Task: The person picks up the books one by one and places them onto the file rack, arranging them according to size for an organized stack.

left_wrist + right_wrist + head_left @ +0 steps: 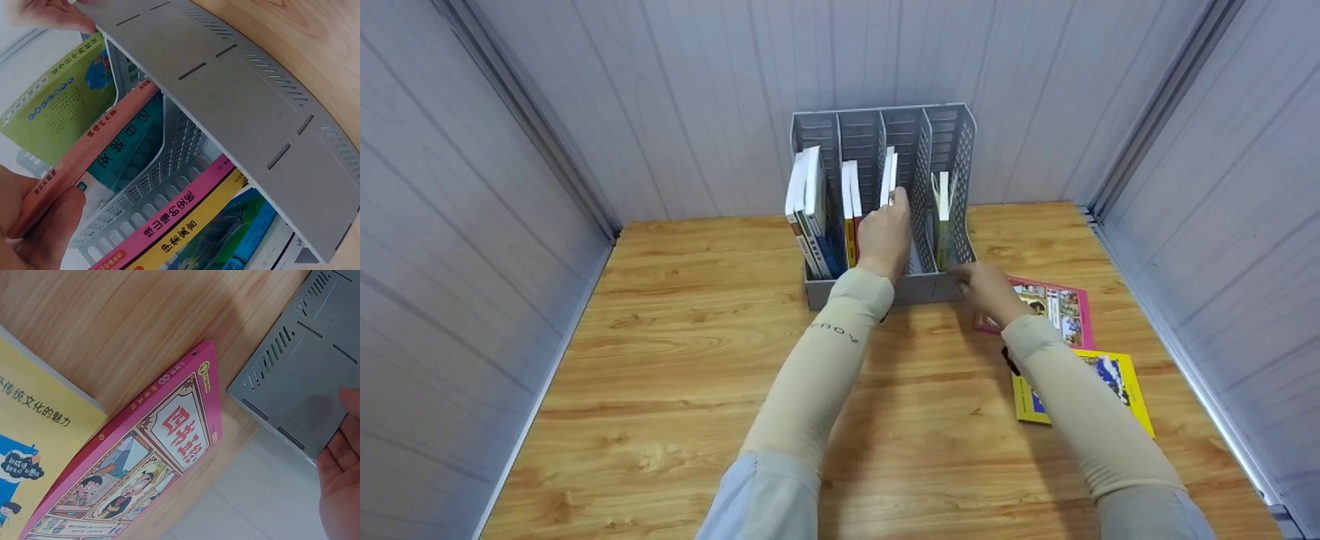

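A grey file rack [934,289] with upright compartments stands against the back wall, holding several books. My left hand [885,234] pinches a book with a salmon-red spine [93,145] between thumb and fingers. That book is upright in the third compartment from the left, its lower end behind the rack's front wall. At the rack's front right corner, my right hand [991,291] grips the rim, with the thumb against the front face in the right wrist view. Close to it, a green book [62,93] stands in the rightmost compartment.
Right of the rack, a pink-bordered comic book [169,439] lies on the wooden table [682,337]. A yellow book [1136,390] lies nearer me, overlapping it in the right wrist view. Pink-spined [185,205] and yellow-spined [194,222] books fill the second compartment. Panel walls enclose the table.
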A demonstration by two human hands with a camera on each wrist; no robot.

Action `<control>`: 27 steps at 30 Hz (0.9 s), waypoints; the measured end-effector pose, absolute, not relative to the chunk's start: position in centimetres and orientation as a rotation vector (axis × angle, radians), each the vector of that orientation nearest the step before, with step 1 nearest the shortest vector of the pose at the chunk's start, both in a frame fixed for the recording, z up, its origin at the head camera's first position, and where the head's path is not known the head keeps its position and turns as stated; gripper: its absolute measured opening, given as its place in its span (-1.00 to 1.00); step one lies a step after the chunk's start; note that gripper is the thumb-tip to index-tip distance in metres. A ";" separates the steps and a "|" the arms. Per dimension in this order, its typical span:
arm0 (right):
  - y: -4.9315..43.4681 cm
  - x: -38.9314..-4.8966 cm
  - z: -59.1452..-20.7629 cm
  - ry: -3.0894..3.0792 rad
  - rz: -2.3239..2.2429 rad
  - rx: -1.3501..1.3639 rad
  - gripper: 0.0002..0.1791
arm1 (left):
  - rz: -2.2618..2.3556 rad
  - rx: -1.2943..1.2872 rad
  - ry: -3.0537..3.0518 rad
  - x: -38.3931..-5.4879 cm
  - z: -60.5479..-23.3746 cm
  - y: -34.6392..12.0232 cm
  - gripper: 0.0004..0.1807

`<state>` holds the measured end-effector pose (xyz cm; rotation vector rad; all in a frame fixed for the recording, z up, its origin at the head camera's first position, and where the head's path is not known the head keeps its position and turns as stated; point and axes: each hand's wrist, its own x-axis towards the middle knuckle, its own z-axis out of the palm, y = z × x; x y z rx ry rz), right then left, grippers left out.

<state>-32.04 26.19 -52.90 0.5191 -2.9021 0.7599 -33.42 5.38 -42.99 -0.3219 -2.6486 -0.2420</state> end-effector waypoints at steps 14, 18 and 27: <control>26.1 -31.9 -52.7 -2.882 0.763 0.523 -0.67 | -0.199 -0.411 -2.783 -33.9 -42.6 3.5 -0.36; 26.2 -31.9 -52.4 -2.933 0.762 0.512 -0.70 | -0.169 -0.455 -2.770 -33.9 -42.5 3.0 -0.34; 26.6 -31.6 -51.7 -2.951 0.690 0.632 -0.54 | -0.117 -0.572 -2.686 -33.0 -42.0 1.8 -0.33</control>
